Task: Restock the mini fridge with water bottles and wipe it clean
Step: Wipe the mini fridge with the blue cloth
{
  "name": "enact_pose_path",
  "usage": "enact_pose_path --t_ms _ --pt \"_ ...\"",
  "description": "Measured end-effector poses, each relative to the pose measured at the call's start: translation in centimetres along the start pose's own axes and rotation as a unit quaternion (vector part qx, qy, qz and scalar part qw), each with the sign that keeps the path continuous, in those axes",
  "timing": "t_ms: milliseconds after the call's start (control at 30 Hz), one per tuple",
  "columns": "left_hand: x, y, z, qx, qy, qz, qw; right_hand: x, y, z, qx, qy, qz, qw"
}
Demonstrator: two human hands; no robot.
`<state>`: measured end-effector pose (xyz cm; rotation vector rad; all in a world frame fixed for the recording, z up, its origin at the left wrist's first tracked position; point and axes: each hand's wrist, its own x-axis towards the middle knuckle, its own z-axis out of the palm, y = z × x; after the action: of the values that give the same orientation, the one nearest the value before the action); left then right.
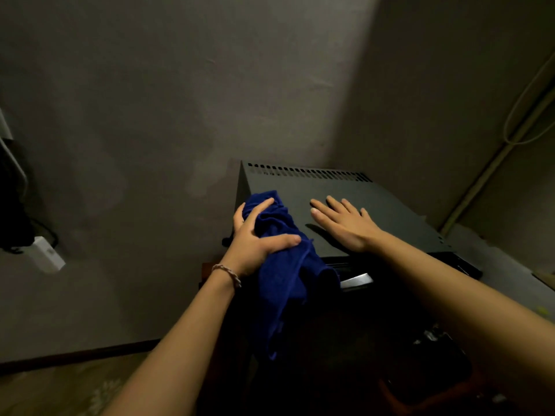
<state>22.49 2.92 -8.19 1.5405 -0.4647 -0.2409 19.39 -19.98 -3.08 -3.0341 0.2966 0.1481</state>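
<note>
- Cloth [282, 256], deep blue and bunched, lies on the near left corner of the mini fridge [375, 205], its top part on the dark lid and its tail hanging down the front.
- The left hand [258, 235] grips the bunched part, fingers curled over the far side and thumb across the near side, probably to gather enough fabric for a firm wiping pad.
- The right hand [345, 220] lies flat on the lid to the right of the cloth, fingers straight and spread, holding nothing; it looks placed to brace the fridge against the push of wiping.
- A row of vent slots [309, 172] runs along the far edge of the lid, close to the wall.
- A pale handle [357, 280] shows just below the lid's near edge.
- No water bottles can be made out; the area below the fridge front is too dark to read.
- A bracelet [226, 273] circles the left wrist.
</note>
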Motion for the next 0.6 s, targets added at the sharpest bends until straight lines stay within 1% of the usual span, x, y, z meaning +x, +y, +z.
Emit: enact_pose_path --t_ms 100,300,600 --pt "2.3 0.2 -0.5 -0.010 0.017 -0.009 1.000 -0.1 0.2 0.1 0.002 0.002 -0.002 1.000" --pt "6.6 -0.1 -1.7 -0.015 0.021 -0.015 1.000 -0.3 0.2 0.0 0.007 0.003 -0.009 1.000" --pt "12.4 -1.9 -3.2 -0.081 0.049 -0.020 0.995 0.1 0.7 0.3 0.008 0.017 -0.013 1.000"
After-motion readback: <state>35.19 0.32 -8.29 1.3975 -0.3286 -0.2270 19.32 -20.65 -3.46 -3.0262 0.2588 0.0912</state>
